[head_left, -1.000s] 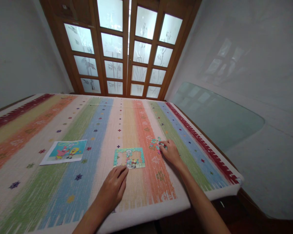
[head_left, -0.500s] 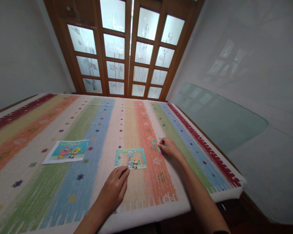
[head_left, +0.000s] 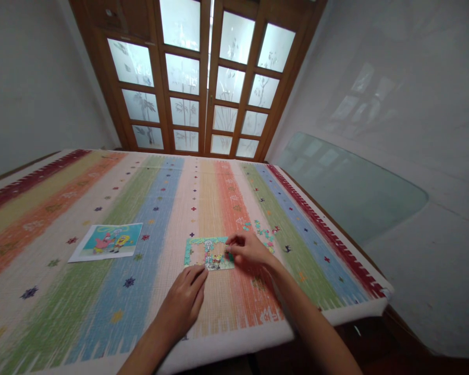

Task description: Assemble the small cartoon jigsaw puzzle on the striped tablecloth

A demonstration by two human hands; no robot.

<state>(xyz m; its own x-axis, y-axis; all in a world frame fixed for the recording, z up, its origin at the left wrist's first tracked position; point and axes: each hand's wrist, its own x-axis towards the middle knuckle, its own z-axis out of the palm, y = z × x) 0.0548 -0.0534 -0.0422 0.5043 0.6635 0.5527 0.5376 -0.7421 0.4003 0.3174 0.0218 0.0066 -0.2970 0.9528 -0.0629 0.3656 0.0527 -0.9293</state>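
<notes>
A partly assembled jigsaw puzzle point(head_left: 209, 264) lies on the striped tablecloth, its frame of border pieces joined and gaps showing inside. My left hand point(head_left: 185, 291) rests at its near edge, fingers lying on the cloth and touching the puzzle's lower border. Over the puzzle's right side is my right hand point(head_left: 247, 249), thumb and fingertips pinched together on what looks like a small puzzle piece, mostly hidden by the fingers. Loose puzzle pieces point(head_left: 258, 227) are scattered just beyond the right hand, partly covered by it.
A printed picture of cartoon characters point(head_left: 108, 242) lies flat to the left on the striped tablecloth point(head_left: 164, 208). The table's near edge runs below my forearms. Wooden doors with glass panes point(head_left: 209, 78) stand beyond the table, and a wall is on the right.
My right hand has moved left from the loose pieces to the puzzle's right side, uncovering more of the pile. My left hand has stayed in place.
</notes>
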